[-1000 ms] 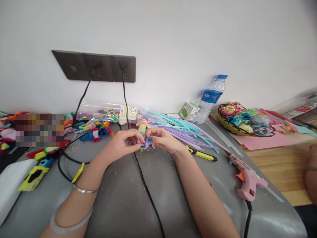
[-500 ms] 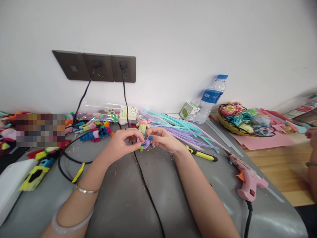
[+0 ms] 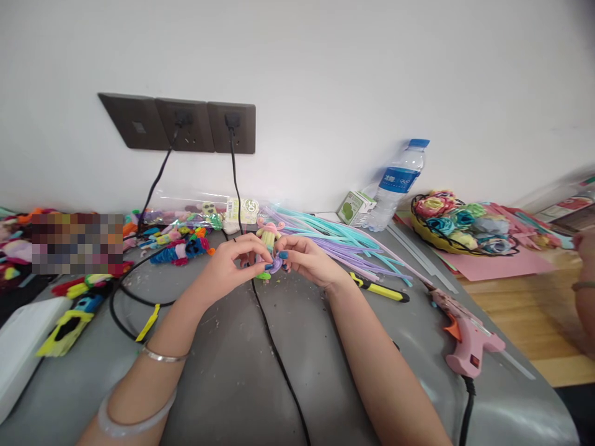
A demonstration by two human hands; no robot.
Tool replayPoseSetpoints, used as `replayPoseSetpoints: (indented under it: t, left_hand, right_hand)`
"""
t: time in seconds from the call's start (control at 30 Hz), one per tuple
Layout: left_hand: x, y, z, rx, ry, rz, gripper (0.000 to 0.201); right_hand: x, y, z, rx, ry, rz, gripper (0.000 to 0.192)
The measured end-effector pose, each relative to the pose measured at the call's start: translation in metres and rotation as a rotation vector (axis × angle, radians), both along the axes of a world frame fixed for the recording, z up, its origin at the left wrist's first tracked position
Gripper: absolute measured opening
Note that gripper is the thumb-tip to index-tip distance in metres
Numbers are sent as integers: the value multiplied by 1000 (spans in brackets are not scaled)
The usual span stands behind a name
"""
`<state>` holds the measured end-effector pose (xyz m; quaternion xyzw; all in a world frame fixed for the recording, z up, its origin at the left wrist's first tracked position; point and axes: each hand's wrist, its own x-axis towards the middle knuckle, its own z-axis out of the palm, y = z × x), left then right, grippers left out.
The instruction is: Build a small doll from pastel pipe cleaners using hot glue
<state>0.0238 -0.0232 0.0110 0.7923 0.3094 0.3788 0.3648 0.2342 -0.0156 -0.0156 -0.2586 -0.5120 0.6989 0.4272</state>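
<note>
Between my hands is a small pipe-cleaner figure [image 3: 268, 239], pink at the top, pale yellow in the middle, with a purple coil and a bit of green at the lower end. My left hand [image 3: 235, 263] pinches its lower part from the left, thumb against fingers. From the right, my right hand [image 3: 304, 261] pinches the purple part, its blue-nailed thumb pressed on it. Fingers cover much of the figure. Just behind lie loose pipe cleaners [image 3: 353, 238] in purple, turquoise and pink.
A pink glue gun [image 3: 467, 347] and a yellow cutter knife [image 3: 381, 289] lie to the right. Farther back are a water bottle [image 3: 397, 186], a small carton [image 3: 356, 207] and a flower basket [image 3: 421, 238]. A black cable [image 3: 279, 359] crosses the grey table. Another person's arm [image 3: 584, 297] shows at right.
My hands stay at nearly the same spot with slight finger movement on the figure. The other person's hand at the far right has shifted slightly.
</note>
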Motion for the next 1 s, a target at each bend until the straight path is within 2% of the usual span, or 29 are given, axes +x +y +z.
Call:
replayPoseSetpoints:
  t: [0.27,0.8,1.0]
  left_hand:
    - [-1,1,1,25,-39,116,4]
    - [2,0,-1,91,5,79,9]
    - [1,1,1,97,-59,194,14]
  right_hand:
    - [-1,1,0,-18,17,-41,23]
    - [-3,0,-1,24,-11,-29,24]
    - [-5,5,-2,-42,72,-247,30]
